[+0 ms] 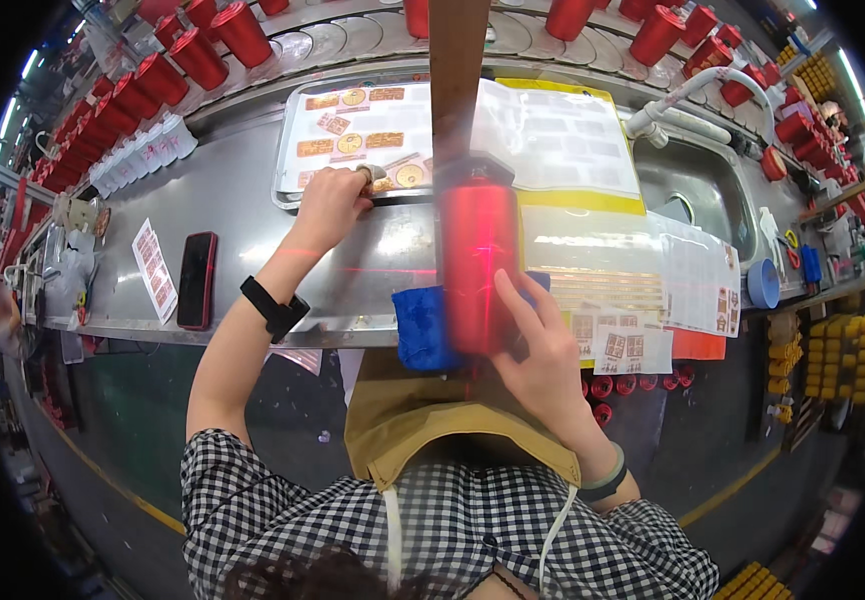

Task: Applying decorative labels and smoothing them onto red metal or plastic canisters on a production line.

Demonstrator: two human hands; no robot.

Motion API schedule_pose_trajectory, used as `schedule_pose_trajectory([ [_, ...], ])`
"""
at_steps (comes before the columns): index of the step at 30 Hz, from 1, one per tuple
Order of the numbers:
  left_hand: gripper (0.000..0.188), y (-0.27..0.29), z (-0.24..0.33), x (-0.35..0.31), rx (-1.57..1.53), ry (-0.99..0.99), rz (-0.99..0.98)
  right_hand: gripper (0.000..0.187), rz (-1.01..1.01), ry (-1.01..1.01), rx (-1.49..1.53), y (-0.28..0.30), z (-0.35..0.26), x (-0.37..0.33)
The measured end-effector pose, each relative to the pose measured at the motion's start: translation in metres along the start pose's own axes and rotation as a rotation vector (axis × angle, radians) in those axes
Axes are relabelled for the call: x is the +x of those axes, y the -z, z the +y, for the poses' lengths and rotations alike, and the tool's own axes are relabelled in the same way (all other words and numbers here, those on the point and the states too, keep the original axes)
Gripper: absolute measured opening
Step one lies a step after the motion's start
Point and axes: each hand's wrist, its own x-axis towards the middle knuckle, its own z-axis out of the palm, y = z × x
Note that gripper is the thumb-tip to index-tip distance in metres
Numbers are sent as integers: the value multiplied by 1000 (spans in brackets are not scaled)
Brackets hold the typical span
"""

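Note:
A shiny red canister (pixel 479 270) stands in front of me, beneath a brown post, with red light lines across it. My right hand (pixel 543 350) holds its right side, index and middle fingers stretched along the surface; the thumb is hidden. My left hand (pixel 336 207) is closed in a pinch at the near edge of a metal tray (pixel 281 160). What it pinches is too small to make out. Sheets of gold and red decals (pixel 351 143) lie in the tray. A blue cloth (pixel 423 330) hangs at the bench edge behind the canister.
A brown post (pixel 456 80) rises above the canister. White paper sheets (pixel 563 140) and small decal sheets (pixel 628 348) lie right of it, beside a sink (pixel 698 185) with a faucet (pixel 708 80). A phone (pixel 197 280) and decal strip (pixel 154 270) lie left. Red canisters (pixel 198 58) line a conveyor behind.

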Motion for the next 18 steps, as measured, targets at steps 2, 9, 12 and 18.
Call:
schedule_pose_trajectory([
  [2,16,6,-5,6,-150,49,-69,86,-14,-20,-6,1,-1,-1],
  [9,34,39,-13,4,-431,14,-106,85,-30,11,-14,7,-2,4],
  [12,41,89,17,-4,-662,291,-288,74,-182,-70,103,37,-9,14],
  [18,55,132,84,-35,-1255,493,-241,59,-79,39,239,40,-26,49],
])
